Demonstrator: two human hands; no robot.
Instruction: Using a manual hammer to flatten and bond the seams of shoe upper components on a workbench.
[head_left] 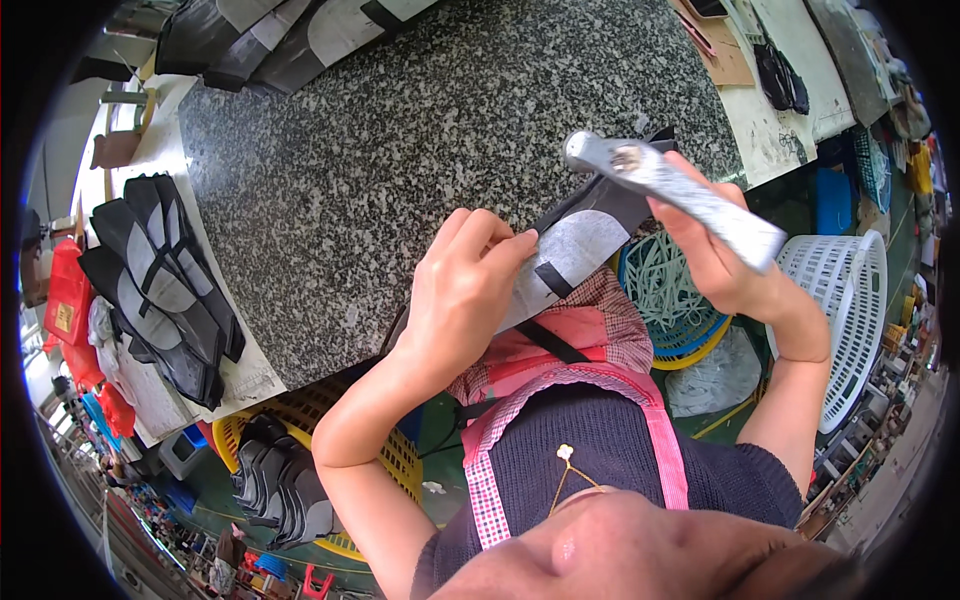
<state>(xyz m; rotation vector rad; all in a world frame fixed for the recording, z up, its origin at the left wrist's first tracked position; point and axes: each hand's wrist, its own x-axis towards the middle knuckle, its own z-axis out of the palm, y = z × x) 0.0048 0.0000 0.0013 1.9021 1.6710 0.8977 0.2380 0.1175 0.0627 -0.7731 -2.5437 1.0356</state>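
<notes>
My right hand [712, 245] is raised and closed around a hammer. The hammer's worn silver metal head [690, 195] hangs over the far end of a long black-and-grey flat piece [575, 245], apparently of sheet material; most of the handle is hidden by the head and hand. Pinched by its folded edge, that piece is held by my left hand [465, 290], fingers bent and pressed near the slab's front edge. It lies slanted along the edge of a speckled granite slab [450, 130], with a grey rounded panel and a short black strap on it.
Similar pieces lie stacked on the left [165, 285] and at the back [300, 40]. A yellow basket [400, 460] with more pieces stands lower left. Pale green strips [665, 280] fill a basket beside my lap; a white basket [840, 320] is at right, and black items [780, 78] lie back right.
</notes>
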